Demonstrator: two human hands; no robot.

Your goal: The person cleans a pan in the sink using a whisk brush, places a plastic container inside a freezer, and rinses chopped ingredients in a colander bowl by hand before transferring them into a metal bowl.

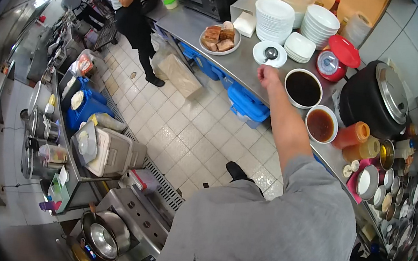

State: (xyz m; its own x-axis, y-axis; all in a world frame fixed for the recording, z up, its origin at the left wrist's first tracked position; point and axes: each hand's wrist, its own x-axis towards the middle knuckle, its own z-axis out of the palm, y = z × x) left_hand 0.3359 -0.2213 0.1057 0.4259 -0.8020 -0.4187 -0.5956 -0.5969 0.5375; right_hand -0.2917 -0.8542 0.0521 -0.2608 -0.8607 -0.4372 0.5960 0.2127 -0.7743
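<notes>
My right hand [268, 76] reaches out over the steel counter with its fingers closed. It pinches the handle end of a metal spoon [270, 53], whose round bowl lies on a small white plate [277, 61]. Beside my wrist stands a white bowl of black liquid [303, 88], and nearer my forearm is a white bowl of reddish-brown sauce [321, 125]. To the left of the spoon, a plate holds browned chunks of meat [218, 38]. My left hand is out of view.
Stacked white plates [273, 21], bowls [320, 25] and a red scale [330, 63] line the counter. A black soup warmer [375, 93] and sauce bottles [352, 135] stand at right. Blue bins [248, 103] sit below. A person [129, 16] stands in the tiled aisle; a stove [130, 220] is lower left.
</notes>
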